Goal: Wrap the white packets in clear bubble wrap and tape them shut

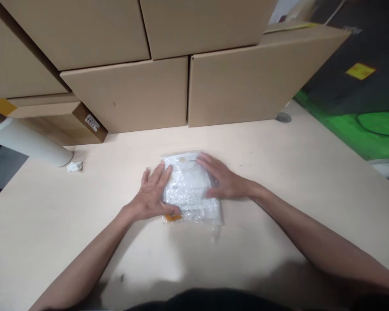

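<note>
A clear plastic bag (189,188) with something white folded inside lies flat on the pale table (278,172), in the middle. An orange bit shows at its near left corner. My left hand (154,192) lies flat on the bag's left side, fingers stretched out. My right hand (218,177) rests flat on its right side, fingers spread toward the top edge. Neither hand is closed around the bag.
Stacked cardboard boxes (246,77) line the far edge of the table. A white cylinder (26,140) lies at the left, with a crumpled white scrap (74,166) beside it. A small grey disc (283,117) sits by the right box. Green floor markings (359,129) show to the right.
</note>
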Demonstrator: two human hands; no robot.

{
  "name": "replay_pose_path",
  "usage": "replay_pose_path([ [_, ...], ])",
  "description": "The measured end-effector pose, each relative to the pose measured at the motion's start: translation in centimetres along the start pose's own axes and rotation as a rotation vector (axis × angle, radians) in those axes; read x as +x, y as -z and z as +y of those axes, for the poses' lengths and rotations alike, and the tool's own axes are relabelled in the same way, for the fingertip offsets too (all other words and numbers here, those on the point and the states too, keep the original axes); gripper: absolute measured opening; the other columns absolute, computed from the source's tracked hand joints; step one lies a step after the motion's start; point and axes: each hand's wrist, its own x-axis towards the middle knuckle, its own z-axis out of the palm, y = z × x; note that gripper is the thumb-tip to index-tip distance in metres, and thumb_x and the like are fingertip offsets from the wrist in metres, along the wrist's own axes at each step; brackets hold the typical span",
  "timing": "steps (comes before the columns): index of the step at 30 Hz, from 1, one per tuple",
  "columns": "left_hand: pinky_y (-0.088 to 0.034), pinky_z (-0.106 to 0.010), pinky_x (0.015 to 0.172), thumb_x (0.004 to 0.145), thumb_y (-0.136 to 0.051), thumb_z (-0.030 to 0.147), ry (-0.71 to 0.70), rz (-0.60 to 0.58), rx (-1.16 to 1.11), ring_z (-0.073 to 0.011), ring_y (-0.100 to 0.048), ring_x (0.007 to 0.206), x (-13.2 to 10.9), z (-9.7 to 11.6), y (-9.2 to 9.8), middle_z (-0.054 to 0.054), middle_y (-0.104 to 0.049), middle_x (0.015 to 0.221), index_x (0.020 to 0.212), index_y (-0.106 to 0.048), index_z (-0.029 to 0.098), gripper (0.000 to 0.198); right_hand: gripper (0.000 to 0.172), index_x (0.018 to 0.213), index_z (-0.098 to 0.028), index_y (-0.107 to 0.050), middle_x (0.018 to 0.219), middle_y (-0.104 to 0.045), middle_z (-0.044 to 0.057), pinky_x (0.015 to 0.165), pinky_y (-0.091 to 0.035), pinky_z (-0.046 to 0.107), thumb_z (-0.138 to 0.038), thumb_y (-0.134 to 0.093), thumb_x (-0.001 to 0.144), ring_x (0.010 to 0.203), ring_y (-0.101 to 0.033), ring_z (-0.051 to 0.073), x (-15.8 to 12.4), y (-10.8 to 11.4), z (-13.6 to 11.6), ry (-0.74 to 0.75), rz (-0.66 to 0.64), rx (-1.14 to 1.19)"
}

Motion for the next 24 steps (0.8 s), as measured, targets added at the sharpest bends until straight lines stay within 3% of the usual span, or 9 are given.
replay_pose_path([
  [3,0.008,-0.065,0.118,0.065,-0.072,0.076,0.004,0.054,0.008,-0.0425,0.005,0.152,-0.3,-0.1,-0.2,-0.017,0.009,0.167,0.16,0.004,0.031,0.13,0.072,0.146,-0.035,-0.047,0.158,-0.04,0.006,0.114,-0.037,0.05,-0.064,-0.065,0.082,0.143,-0.04,0.03,-0.7,1.3,1.1,-0.024,0.234,0.379],
  [5,0.007,-0.066,0.117,0.066,-0.073,0.074,0.008,0.076,0.007,-0.0436,0.008,0.151,-0.5,-0.1,-0.3,-0.016,0.013,0.166,0.159,0.008,0.032,0.13,0.053,0.123,-0.028,-0.068,0.129,-0.066,0.009,0.098,-0.049,0.044,-0.058,-0.07,0.081,0.116,-0.062,0.026,-1.0,1.8,1.5,-0.083,0.388,0.497],
  [6,0.006,-0.067,0.117,0.066,-0.073,0.075,0.012,0.078,0.004,-0.0443,0.009,0.151,-0.6,-0.1,-0.3,-0.016,0.014,0.166,0.159,0.009,0.033,0.131,0.045,0.11,-0.024,-0.073,0.11,-0.072,0.009,0.089,-0.053,0.042,-0.055,-0.073,0.078,0.1,-0.066,0.024,-1.1,1.8,1.5,-0.125,0.401,0.517],
  [8,0.005,-0.067,0.117,0.067,-0.071,0.076,0.02,0.062,0.0,-0.0447,0.009,0.151,-0.6,-0.1,-0.3,-0.016,0.015,0.166,0.159,0.01,0.032,0.13,0.036,0.092,-0.02,-0.076,0.083,-0.072,0.006,0.07,-0.053,0.035,-0.05,-0.078,0.073,0.074,-0.064,0.019,-1.1,1.5,1.2,-0.217,0.332,0.541],
  [10,0.005,-0.066,0.118,0.068,-0.068,0.078,0.025,0.039,0.01,-0.0436,0.008,0.151,-0.6,0.0,-0.3,-0.018,0.014,0.166,0.159,0.011,0.03,0.13,0.031,0.087,-0.019,-0.077,0.072,-0.07,0.003,0.058,-0.048,0.031,-0.045,-0.079,0.07,0.063,-0.059,0.016,-0.9,0.9,0.5,-0.253,0.266,0.56],
  [15,0.004,-0.065,0.119,0.066,-0.065,0.082,0.019,0.002,0.057,-0.0405,0.009,0.152,-0.4,0.3,-0.3,-0.022,0.012,0.164,0.159,0.012,0.025,0.134,0.012,0.078,-0.021,-0.078,0.081,-0.074,0.002,0.071,-0.049,0.034,-0.029,-0.073,0.071,0.077,-0.065,0.022,0.0,-1.5,-1.8,-0.074,0.292,0.525],
  [17,0.004,-0.065,0.119,0.066,-0.065,0.083,0.032,-0.011,0.061,-0.0399,0.01,0.152,-0.3,0.5,-0.3,-0.023,0.012,0.164,0.159,0.01,0.023,0.134,0.008,0.072,-0.021,-0.077,0.075,-0.073,0.001,0.071,-0.048,0.034,-0.028,-0.074,0.07,0.076,-0.064,0.023,0.2,-2.1,-2.4,-0.075,0.297,0.529],
  [21,0.002,-0.066,0.119,0.067,-0.065,0.082,0.061,-0.009,0.046,-0.0395,0.011,0.152,-0.4,0.7,-0.4,-0.024,0.011,0.164,0.16,0.006,0.02,0.133,0.021,0.064,-0.02,-0.069,0.062,-0.064,0.0,0.062,-0.045,0.03,-0.038,-0.073,0.073,0.064,-0.058,0.018,0.1,-1.8,-2.7,-0.217,0.241,0.737],
  [24,0.001,-0.066,0.119,0.068,-0.065,0.08,0.08,-0.015,0.039,-0.0388,0.012,0.152,-0.5,0.7,-0.4,-0.021,0.012,0.164,0.16,0.005,0.02,0.131,0.044,0.068,-0.018,-0.067,0.067,-0.064,0.004,0.06,-0.045,0.029,-0.061,-0.064,0.079,0.062,-0.057,0.017,-0.3,-0.9,-2.7,-0.305,0.156,0.972],
])
